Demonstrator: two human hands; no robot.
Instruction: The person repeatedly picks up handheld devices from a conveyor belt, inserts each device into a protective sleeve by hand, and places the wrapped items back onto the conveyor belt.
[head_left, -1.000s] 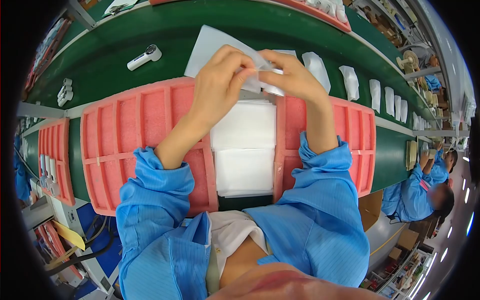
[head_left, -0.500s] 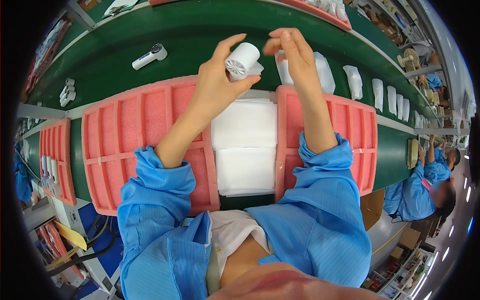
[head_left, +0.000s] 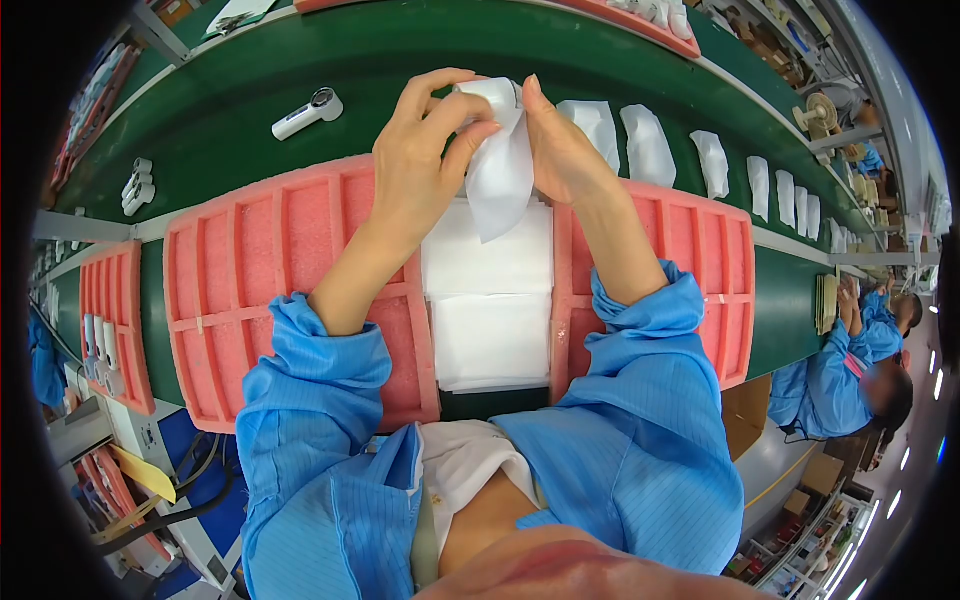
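Note:
Above the green bench, between my two hands, is a white handheld fan point(head_left: 490, 92), its round end partly covered by fingers. A thin white bag point(head_left: 502, 180) hangs from it toward me, its lower end tapering. My left hand point(head_left: 425, 140) is closed round the fan's left side, thumb and fingertips pinching at the bag. From the right, my right hand point(head_left: 568, 150) presses against the fan and bag, its fingers curved along them and partly hidden. Below lie two stacks of white bags point(head_left: 490, 340).
Pink foam trays with compartments point(head_left: 235, 240) flank the stacks. Another handheld fan point(head_left: 308, 115) lies at the left on the green bench point(head_left: 400, 50). Several wrapped white pieces point(head_left: 648, 145) stand in a row at the right. Co-workers in blue point(head_left: 835, 385) sit far right.
The right hand has come in from the right and met the fan and bag. The fan has turned, its slotted end no longer faces me, and the bag now hangs down in front.

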